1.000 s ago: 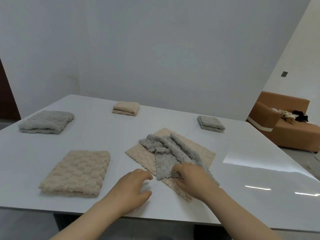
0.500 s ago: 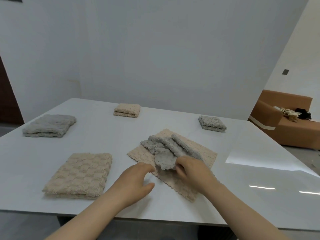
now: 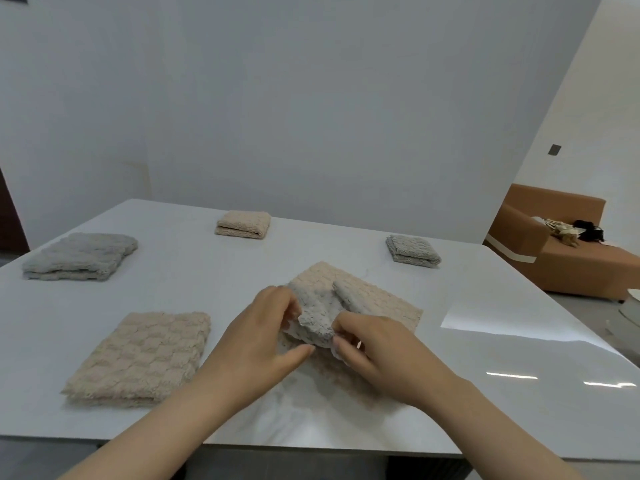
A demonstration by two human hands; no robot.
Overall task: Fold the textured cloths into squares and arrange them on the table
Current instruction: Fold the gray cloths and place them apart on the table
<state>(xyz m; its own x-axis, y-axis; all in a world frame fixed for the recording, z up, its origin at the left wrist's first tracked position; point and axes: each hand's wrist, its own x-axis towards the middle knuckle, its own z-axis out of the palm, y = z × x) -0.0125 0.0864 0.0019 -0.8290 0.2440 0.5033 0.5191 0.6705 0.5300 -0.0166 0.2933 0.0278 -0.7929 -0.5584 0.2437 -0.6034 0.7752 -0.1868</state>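
Crumpled grey textured cloth (image 3: 317, 317) held between both hands just above the white counter (image 3: 173, 282). The left hand (image 3: 263, 341) curls its fingers on the cloth's left edge, and the right hand (image 3: 377, 355) pinches the near right edge, so each grip is closed on the cloth. Directly beneath the grip lies an unfolded beige textured cloth (image 3: 391, 306). Left of the grip rests a large folded beige cloth (image 3: 142, 355). Beyond the grip, well apart, lie a large folded grey cloth (image 3: 79, 256), a small folded beige cloth (image 3: 243, 224) and a small folded grey cloth (image 3: 412, 251).
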